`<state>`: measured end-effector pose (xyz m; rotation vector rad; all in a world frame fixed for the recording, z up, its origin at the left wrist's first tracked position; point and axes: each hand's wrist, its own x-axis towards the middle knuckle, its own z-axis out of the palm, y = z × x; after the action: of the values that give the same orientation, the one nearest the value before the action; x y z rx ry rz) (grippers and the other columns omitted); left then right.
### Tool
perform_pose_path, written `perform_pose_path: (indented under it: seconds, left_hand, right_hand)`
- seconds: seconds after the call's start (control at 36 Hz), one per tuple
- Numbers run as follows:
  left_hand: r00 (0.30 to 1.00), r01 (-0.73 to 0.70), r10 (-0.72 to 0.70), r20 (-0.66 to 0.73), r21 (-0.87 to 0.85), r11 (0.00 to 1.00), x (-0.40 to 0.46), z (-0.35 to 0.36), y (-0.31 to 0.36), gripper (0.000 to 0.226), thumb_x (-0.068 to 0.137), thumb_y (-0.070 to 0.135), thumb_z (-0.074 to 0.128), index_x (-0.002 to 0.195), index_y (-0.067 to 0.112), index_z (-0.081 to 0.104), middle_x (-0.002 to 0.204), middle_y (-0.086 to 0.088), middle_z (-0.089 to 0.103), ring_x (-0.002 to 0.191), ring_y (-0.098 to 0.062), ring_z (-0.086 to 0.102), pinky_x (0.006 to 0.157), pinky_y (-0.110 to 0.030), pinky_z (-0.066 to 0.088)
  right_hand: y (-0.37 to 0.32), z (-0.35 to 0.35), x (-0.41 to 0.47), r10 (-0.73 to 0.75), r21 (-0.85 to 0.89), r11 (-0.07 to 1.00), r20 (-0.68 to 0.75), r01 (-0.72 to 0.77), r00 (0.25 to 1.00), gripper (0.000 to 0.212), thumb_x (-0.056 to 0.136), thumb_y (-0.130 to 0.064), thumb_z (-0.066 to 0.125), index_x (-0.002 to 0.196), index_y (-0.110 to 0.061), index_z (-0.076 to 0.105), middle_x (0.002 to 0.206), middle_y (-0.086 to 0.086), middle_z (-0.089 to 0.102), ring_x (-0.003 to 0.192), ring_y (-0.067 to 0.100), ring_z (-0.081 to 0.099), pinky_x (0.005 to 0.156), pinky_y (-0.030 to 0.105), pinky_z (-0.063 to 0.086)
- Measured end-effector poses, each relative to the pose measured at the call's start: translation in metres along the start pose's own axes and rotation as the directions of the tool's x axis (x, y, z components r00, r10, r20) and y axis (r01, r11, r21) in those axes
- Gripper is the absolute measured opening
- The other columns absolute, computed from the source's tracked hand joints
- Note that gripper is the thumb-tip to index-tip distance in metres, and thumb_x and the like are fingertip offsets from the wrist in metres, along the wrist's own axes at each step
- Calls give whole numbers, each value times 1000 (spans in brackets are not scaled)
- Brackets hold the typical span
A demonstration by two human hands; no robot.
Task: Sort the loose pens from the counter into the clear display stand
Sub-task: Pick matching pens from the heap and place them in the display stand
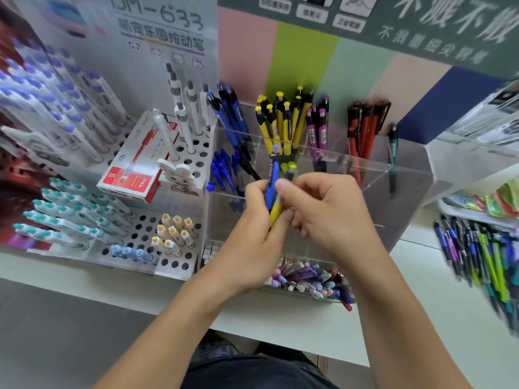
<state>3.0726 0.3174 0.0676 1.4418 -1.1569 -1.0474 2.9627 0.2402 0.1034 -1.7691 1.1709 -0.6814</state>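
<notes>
Hands, two, bare, raised together in front of the clear acrylic display stand (398, 175). Left hand (252, 237): fingers curled round a small bundle of pens held upright, including a blue click pen (271, 186) and a yellow-barrelled pen (276, 211). Right hand (328, 214): thumb and fingertips pinching the same bundle from the other side, thumb against the blue pen.

Stand compartments, back row, left to right: blue pens with black clips (230, 116); yellow pens with black clips (280, 122); magenta pens (318, 127); orange-red pens (363, 127); one teal pen (392, 153), alone at the far right. More blue pens (222, 169) fill a lower front-left compartment.

Loose pens of mixed colours (477, 254), blurred, lie in a heap on the white counter (421, 318) to the right, well apart from the hands.

A clear low tray of pastel pens (306, 279) sits below the hands, near the counter's edge. A white perforated pen rack (146, 228) to the left bears teal-capped and yellow-capped pens, with a red-and-white pen box (132, 175) lying on it.
</notes>
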Motion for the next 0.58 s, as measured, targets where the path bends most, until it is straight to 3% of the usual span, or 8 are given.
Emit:
perform_pose_path:
  seconds: [0.06, 0.14, 0.22, 0.31, 0.47, 0.58]
  left_hand:
    - [994, 88, -96, -50, -144, 986, 2, -3, 0, 16, 103, 31, 51, 110, 28, 36, 81, 2, 47, 66, -13, 47, 61, -36, 47]
    - [960, 188, -251, -121, -384, 904, 7, -10, -5, 17, 106, 35, 42, 96, 21, 43, 69, 6, 40, 56, -14, 37, 52, -32, 36]
    - [953, 195, -286, -101, -516, 834, 10, -13, -11, 27, 110, 25, 31, 92, 16, 51, 65, 4, 37, 50, -12, 34, 47, -26, 32]
    - [960, 191, -274, -53, -591, 784, 8, -14, -13, 29, 110, 20, 31, 95, 13, 55, 65, 2, 38, 50, -13, 32, 47, -25, 30]
    - [966, 196, -255, -35, -545, 815, 5, -17, -12, 24, 110, 19, 34, 106, 14, 58, 66, 1, 45, 51, -12, 34, 46, -23, 34]
    - [968, 188, -247, -49, -513, 838, 4, -19, -11, 22, 110, 18, 34, 109, 14, 56, 65, 3, 48, 52, -11, 36, 47, -22, 36]
  right_hand:
    - [-7, -11, 3, -43, 137, 989, -92, 55, 995, 25, 98, -18, 66, 77, -5, 71, 56, 5, 63, 47, 11, 57, 46, 25, 46]
    - [-28, -32, 11, -236, 202, 927, -337, 315, 911, 15, 101, -13, 59, 93, -7, 69, 68, 5, 67, 60, 19, 67, 51, 27, 52]
    - [-45, -47, 26, -441, 54, 847, -482, 528, 757, 11, 103, -11, 56, 111, -5, 61, 77, 6, 67, 63, 21, 69, 55, 29, 55]
    - [-50, -48, 45, -595, -165, 786, -464, 596, 656, 16, 103, -13, 57, 118, -8, 56, 78, 6, 68, 66, 22, 71, 54, 38, 56]
    - [-36, -23, 67, -542, -265, 838, -314, 476, 779, 31, 95, -11, 66, 125, -10, 60, 78, 0, 69, 66, 11, 66, 67, 31, 57]
    - [-36, -21, 66, -600, -246, 799, -392, 549, 697, 30, 96, -12, 66, 125, -8, 60, 83, 4, 71, 68, 16, 69, 64, 36, 59]
